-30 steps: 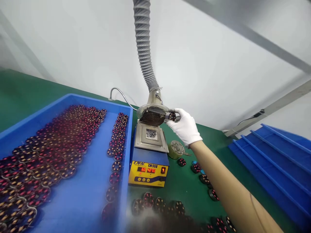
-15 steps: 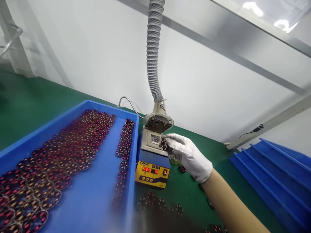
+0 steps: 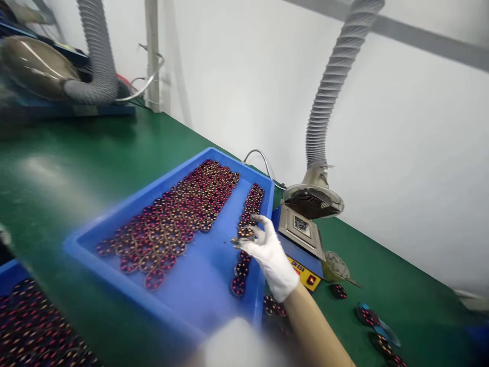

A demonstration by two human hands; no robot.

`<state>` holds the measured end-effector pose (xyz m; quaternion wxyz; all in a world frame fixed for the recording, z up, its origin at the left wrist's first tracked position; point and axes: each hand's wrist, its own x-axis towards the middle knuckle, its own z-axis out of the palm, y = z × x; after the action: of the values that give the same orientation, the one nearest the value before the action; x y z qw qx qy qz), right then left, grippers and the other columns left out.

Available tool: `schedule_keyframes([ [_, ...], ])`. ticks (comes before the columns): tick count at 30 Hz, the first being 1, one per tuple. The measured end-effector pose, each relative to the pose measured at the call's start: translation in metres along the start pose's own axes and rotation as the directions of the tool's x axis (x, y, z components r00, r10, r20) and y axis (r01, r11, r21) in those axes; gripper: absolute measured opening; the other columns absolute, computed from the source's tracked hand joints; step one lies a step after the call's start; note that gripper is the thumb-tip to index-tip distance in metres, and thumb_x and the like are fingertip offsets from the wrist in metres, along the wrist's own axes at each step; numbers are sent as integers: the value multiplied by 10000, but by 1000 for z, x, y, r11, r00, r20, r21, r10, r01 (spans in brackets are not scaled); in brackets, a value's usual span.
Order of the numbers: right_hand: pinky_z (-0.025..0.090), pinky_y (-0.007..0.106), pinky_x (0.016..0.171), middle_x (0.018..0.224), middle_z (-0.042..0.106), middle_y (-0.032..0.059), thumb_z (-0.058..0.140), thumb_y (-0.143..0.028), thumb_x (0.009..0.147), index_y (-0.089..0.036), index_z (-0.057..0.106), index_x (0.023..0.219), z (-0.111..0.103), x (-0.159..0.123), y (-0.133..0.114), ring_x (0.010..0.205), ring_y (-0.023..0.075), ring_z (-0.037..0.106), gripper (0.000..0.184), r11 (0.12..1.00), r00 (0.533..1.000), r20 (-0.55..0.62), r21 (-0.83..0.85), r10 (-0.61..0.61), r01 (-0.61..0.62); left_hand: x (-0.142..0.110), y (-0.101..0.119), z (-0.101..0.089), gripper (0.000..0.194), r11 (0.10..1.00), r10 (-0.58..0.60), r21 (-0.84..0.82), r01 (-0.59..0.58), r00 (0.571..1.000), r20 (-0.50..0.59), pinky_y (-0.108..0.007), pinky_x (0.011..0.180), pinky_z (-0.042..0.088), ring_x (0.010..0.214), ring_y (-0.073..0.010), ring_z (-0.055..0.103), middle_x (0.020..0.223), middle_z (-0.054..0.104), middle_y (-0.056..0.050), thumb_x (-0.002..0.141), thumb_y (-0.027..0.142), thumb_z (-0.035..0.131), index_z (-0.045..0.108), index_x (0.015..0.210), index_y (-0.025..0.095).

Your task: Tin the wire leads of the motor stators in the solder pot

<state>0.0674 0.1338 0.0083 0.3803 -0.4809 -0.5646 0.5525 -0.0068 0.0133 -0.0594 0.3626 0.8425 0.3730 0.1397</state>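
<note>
My right hand [image 3: 272,259], in a white glove, reaches over the right side of a blue tray [image 3: 202,288] and pinches a small round wound coil [image 3: 245,232] between thumb and fingers. The coil hangs just above a single-file row of like coils [image 3: 252,204] along the tray's right wall. A dense field of red and copper coils [image 3: 183,209] fills the tray's far half. A white blur [image 3: 237,349] at the bottom edge may be my left hand; its shape cannot be made out.
Right of the tray stands a blue and yellow solder pot [image 3: 301,230] under a fume hood [image 3: 313,200] on a ribbed hose [image 3: 328,97]. Loose coils [image 3: 338,291] lie on the green bench. Another tray of coils [image 3: 23,316] sits bottom left, a second hose [image 3: 95,51] top left.
My right hand has carried the coil from the fume hood, past the solder pot, leftward and down to the tray's right-hand row. The view has swung left.
</note>
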Motion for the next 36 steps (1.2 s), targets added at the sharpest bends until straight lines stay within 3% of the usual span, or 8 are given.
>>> schedule_keyframes([
  [3, 478, 317, 717, 766, 620, 6, 636, -231, 620, -210, 591, 874, 29, 18, 16, 720, 171, 607, 259, 869, 997, 70, -494, 22, 15, -7, -6, 7, 372, 999, -37, 8, 37, 999, -36, -217, 497, 443, 445, -69, 456, 548, 506, 26, 901, 432, 465, 567, 746, 109],
  [5, 461, 357, 754, 703, 629, 32, 650, -195, 576, -186, 605, 660, 42, 25, 27, 730, 205, 597, 96, 790, 996, 73, -613, 40, 13, -20, -7, 4, 378, 999, -35, 9, 35, 997, -68, -180, 426, 395, 399, -49, 402, 545, 499, 30, 922, 431, 422, 568, 779, 112],
  [8, 459, 393, 756, 666, 641, 59, 645, -152, 564, -171, 597, 594, 55, 31, 42, 712, 233, 607, 60, 765, 995, 68, -645, 68, -8, -39, -4, -10, 386, 1000, -20, 14, 22, 991, -129, -170, 386, 351, 373, -46, 380, 553, 510, 25, 933, 447, 386, 571, 839, 122],
  [16, 509, 281, 769, 1078, 654, 60, 630, -118, 651, -182, 572, 1054, 55, 20, 38, 980, 184, 627, 412, 871, 964, 234, -491, 123, 9, -64, 9, -41, 276, 974, 224, 54, -218, 965, -138, -257, 640, 390, 632, -123, 552, 669, 597, 35, 938, 323, 338, 580, 830, 245],
  [20, 417, 366, 951, 1146, 624, 55, 547, -150, 760, -204, 570, 1116, 15, -32, 2, 1074, 192, 568, 360, 831, 984, 163, -536, -74, 151, -88, 1, -32, 255, 983, 183, 61, -176, 970, -157, -281, 659, 396, 683, -163, 540, 771, 611, -33, 915, 209, 324, 572, 967, 189],
  [23, 447, 343, 922, 1087, 654, 52, 527, -161, 802, -185, 593, 1089, -16, -88, -20, 987, 170, 607, 296, 796, 975, 109, -563, -194, 221, -92, 4, -14, 201, 975, 140, 191, -118, 984, -111, -254, 568, 404, 601, -157, 536, 679, 592, -7, 815, 112, 438, 593, 902, 205],
  [28, 502, 334, 865, 1081, 666, 42, 529, -235, 835, -222, 609, 1057, -47, -185, -10, 966, 175, 632, 236, 923, 993, -117, -383, -21, -25, -80, 26, 24, 380, 876, 252, 384, -291, 956, 151, -334, 537, 472, 542, -183, 544, 645, 586, 8, 766, 64, 437, 551, 1099, 206],
  [36, 503, 330, 900, 1092, 669, 38, 516, -323, 855, -265, 633, 1008, -54, -282, 32, 1008, 197, 624, 201, 825, 928, -363, -495, 90, -274, -90, 26, 47, 468, 838, 117, 485, -250, 950, 289, -431, 600, 483, 640, -220, 550, 773, 586, -31, 799, 168, 475, 449, 1266, 168],
])
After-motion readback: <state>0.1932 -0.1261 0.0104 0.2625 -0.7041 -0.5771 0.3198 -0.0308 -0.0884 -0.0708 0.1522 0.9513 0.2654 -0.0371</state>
